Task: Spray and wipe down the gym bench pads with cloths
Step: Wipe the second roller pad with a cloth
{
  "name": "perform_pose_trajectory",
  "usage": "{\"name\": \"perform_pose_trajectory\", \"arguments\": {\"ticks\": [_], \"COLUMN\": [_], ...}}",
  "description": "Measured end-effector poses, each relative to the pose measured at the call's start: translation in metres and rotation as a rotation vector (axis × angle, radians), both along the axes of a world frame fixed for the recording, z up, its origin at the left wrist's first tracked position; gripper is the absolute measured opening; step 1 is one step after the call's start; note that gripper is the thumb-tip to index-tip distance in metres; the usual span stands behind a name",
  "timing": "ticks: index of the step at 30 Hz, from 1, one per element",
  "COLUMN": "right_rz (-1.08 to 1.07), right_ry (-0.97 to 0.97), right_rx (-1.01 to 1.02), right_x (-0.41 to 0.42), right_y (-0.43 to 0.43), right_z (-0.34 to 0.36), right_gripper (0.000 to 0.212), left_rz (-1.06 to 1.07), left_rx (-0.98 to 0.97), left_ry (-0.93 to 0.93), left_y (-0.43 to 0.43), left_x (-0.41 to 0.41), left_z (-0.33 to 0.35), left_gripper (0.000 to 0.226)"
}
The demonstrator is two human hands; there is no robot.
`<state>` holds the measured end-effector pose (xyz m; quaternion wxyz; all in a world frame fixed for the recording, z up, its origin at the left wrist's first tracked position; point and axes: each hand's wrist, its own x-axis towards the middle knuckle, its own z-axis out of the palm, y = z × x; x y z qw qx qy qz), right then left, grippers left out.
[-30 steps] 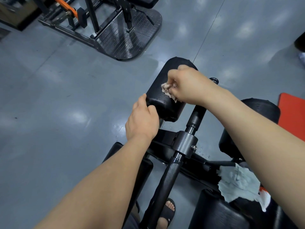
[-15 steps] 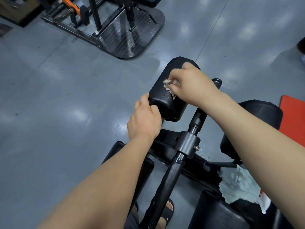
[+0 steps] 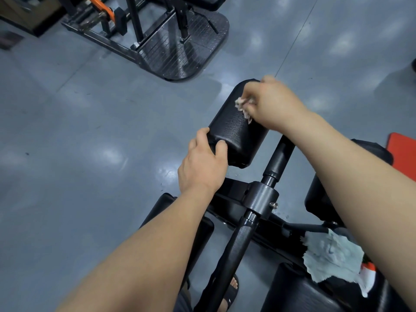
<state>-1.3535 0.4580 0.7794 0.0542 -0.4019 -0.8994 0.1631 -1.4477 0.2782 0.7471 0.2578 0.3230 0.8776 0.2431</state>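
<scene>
Your right hand (image 3: 273, 102) presses a crumpled cloth (image 3: 243, 108) on the black roller pad (image 3: 236, 129); your left hand (image 3: 202, 167) grips its near end.

black with a fine crackle grain on the roller pad (image 3: 234, 131). pale pink-beige on the cloth scrap (image 3: 242, 106). light mint-grey, plain, on the second cloth (image 3: 331, 260). semi-gloss black on the post (image 3: 236, 251), dark grey on its collar (image 3: 262, 197). glossy blue-grey with soft white light patches on the floor (image 3: 78, 131). black with a fine grid tread on the footplate (image 3: 180, 50). orange on the bar (image 3: 100, 6). red-orange on the mat (image 3: 403, 152). black on the sandal (image 3: 230, 294).
</scene>
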Motion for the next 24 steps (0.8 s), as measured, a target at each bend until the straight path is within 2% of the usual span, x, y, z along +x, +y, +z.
{"name": "perform_pose_trajectory", "arguments": {"ticks": [3, 7, 9, 11, 13, 16, 21, 24], "right_rz": [-0.124, -0.002, 0.106, 0.214, 0.240, 0.156, -0.077, -0.129], "right_ry": [-0.035, -0.047, -0.048, -0.037, -0.037, -0.063, -0.066, -0.060], "right_rx": [0.037, 0.053, -0.008, -0.054, -0.033, 0.022, 0.060, 0.047], "right_x": [-0.001, -0.002, 0.003, 0.010, 0.013, 0.011, 0.005, 0.002], "right_y": [0.014, -0.009, -0.025, -0.035, -0.036, -0.018, 0.028, 0.044], "right_z": [-0.001, 0.002, 0.006, 0.008, 0.007, 0.004, 0.004, 0.003], "right_gripper": [0.021, 0.012, 0.005, 0.014, 0.005, 0.015, 0.026, 0.026], "left_rz": [0.005, -0.002, -0.009, -0.011, 0.000, 0.010, 0.003, 0.005], "left_rx": [-0.007, -0.076, -0.081, -0.071, -0.048, -0.034, -0.025, -0.020], "left_ry": [0.007, 0.045, 0.054, 0.049, 0.034, 0.017, 0.026, 0.025], "left_y": [0.000, 0.002, 0.003, 0.003, 0.002, 0.001, -0.001, -0.002], "left_x": [0.000, 0.001, 0.000, 0.000, 0.000, 0.001, 0.001, 0.002], "left_z": [-0.003, -0.003, -0.004, -0.005, -0.006, -0.002, 0.000, 0.001], "left_gripper": [0.058, 0.083, 0.084, 0.079, 0.069, 0.060, 0.075, 0.078]}}
